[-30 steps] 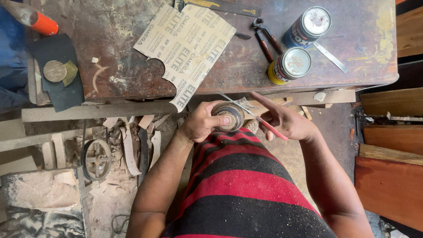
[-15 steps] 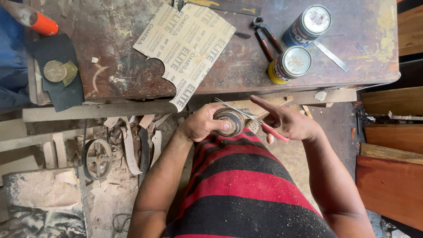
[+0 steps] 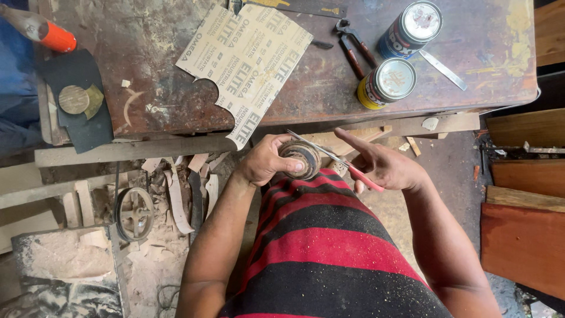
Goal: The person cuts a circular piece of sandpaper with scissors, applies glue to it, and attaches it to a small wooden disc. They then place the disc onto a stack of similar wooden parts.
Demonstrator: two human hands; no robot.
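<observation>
Below the scarred worktop (image 3: 176,106), a round wooden piece (image 3: 300,158) is gripped by the left hand (image 3: 265,160); red-handled scissors (image 3: 347,166) are held closed-fisted by the right hand (image 3: 385,168), trimming judged underway.

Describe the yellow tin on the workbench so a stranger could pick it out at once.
Start at the worn workbench and go to its right end, where two round tins stand. The yellow tin is the nearer one, beside the pliers; its neighbour, the blue tin, stands further back.

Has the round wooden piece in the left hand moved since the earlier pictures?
No, hardly at all. The round wooden piece sits at the same spot below the sandpaper sheet's lower corner, held in the left hand.
</observation>
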